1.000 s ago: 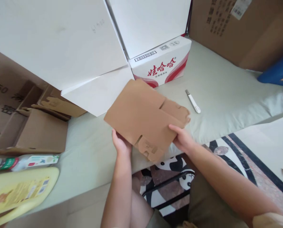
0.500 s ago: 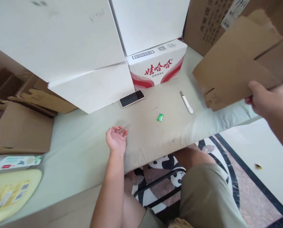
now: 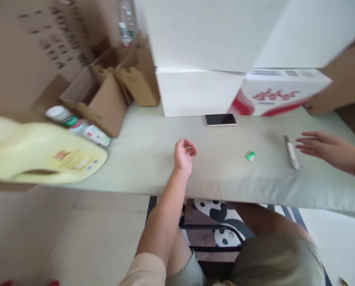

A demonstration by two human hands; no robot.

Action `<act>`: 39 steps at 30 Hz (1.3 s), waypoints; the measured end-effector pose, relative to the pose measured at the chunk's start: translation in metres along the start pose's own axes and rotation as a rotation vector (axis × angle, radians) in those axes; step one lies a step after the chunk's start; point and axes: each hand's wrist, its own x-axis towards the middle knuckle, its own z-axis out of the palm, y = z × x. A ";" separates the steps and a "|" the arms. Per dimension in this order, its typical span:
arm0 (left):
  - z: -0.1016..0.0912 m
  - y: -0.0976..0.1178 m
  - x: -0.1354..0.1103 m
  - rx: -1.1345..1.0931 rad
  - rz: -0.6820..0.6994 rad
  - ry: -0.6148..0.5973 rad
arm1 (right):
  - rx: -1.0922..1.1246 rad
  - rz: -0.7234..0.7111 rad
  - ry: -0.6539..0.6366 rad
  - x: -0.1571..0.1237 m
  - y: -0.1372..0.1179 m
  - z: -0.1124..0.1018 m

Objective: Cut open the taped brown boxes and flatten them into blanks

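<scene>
My left hand (image 3: 184, 155) rests palm up on the cloth-covered surface (image 3: 147, 159), fingers loosely curled and holding nothing. My right hand (image 3: 326, 149) is empty, its fingers stretched out to the left. Just beyond those fingertips lies a slim white-handled tool with a narrow grey tip (image 3: 291, 153); its exact kind is unclear. A small green-and-white packet (image 3: 250, 155) sits between my hands. Behind them, a phone (image 3: 220, 119) lies face up against the white boxes. At the right back is brown cardboard (image 3: 344, 79).
White cartons (image 3: 207, 35) are stacked along the back, above a red-and-white box (image 3: 278, 97). To the left stand open cardboard boxes (image 3: 110, 101), a lying white bottle (image 3: 76, 124) and a large yellow jug (image 3: 46, 153). A panda-patterned mat (image 3: 225, 236) shows below the front edge.
My right hand has let go of the cardboard piece and moved in near the white-handled tool. The view has swung left, showing more of the jug and boxes. My left hand stays loosely curled.
</scene>
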 end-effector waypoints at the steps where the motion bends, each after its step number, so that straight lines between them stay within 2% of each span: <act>1: -0.006 0.008 -0.002 -0.026 0.005 -0.005 | -0.027 -0.004 -0.029 -0.003 -0.010 0.013; 3: -0.021 0.027 -0.006 -0.069 0.029 -0.012 | -0.107 -0.080 -0.120 -0.009 -0.038 0.046; 5: -0.038 0.046 -0.010 -0.120 0.073 -0.002 | -0.199 -0.186 -0.228 -0.018 -0.069 0.093; 9: -0.069 0.078 -0.016 -0.207 0.154 0.042 | -0.460 -0.511 -0.356 -0.048 -0.127 0.216; 10: -0.075 0.084 -0.016 -0.223 0.163 0.057 | -0.504 -0.597 -0.441 -0.059 -0.140 0.249; 11: -0.080 0.089 -0.016 -0.237 0.169 0.073 | -0.528 -0.692 -0.487 -0.071 -0.153 0.283; 15: -0.091 0.104 -0.010 -0.261 0.192 0.121 | -0.449 -1.286 -0.551 -0.134 -0.205 0.403; 18: -0.095 0.109 -0.006 -0.252 0.195 0.129 | -0.388 -1.538 -0.539 -0.173 -0.238 0.465; 19: -0.095 0.111 -0.006 -0.249 0.192 0.136 | -0.408 -1.558 -0.515 -0.180 -0.246 0.479; 21: -0.096 0.112 -0.006 -0.246 0.193 0.150 | -0.505 -1.491 -0.476 -0.183 -0.257 0.495; 23: -0.096 0.111 -0.007 -0.232 0.202 0.147 | -0.596 -1.417 -0.444 -0.174 -0.261 0.496; 26: -0.096 0.106 -0.007 -0.162 0.304 0.195 | -0.596 -1.403 -0.400 -0.153 -0.254 0.468; 28: -0.098 0.103 -0.006 -0.093 0.471 0.326 | -0.558 -1.423 -0.355 -0.141 -0.242 0.431; 30: -0.102 0.099 -0.004 -0.037 0.655 0.478 | -0.527 -1.425 -0.279 -0.136 -0.224 0.384; 32: -0.106 0.097 -0.001 0.006 0.781 0.596 | -0.458 -1.426 -0.165 -0.136 -0.198 0.332; 34: -0.107 0.094 0.001 0.058 0.877 0.648 | -0.358 -1.425 -0.050 -0.137 -0.165 0.280; 35: -0.105 0.093 0.001 0.088 0.917 0.601 | -0.271 -1.428 0.001 -0.137 -0.147 0.257; 36: -0.102 0.091 0.000 0.121 0.944 0.501 | -0.211 -1.400 0.036 -0.137 -0.128 0.236; 37: -0.097 0.089 -0.003 0.160 0.953 0.347 | -0.123 -1.380 0.110 -0.137 -0.109 0.218; 38: -0.090 0.087 -0.008 0.214 0.938 0.154 | -0.115 -1.274 0.112 -0.135 -0.091 0.204; 39: -0.082 0.084 -0.013 0.281 0.903 -0.030 | -0.040 -1.177 0.192 -0.133 -0.074 0.195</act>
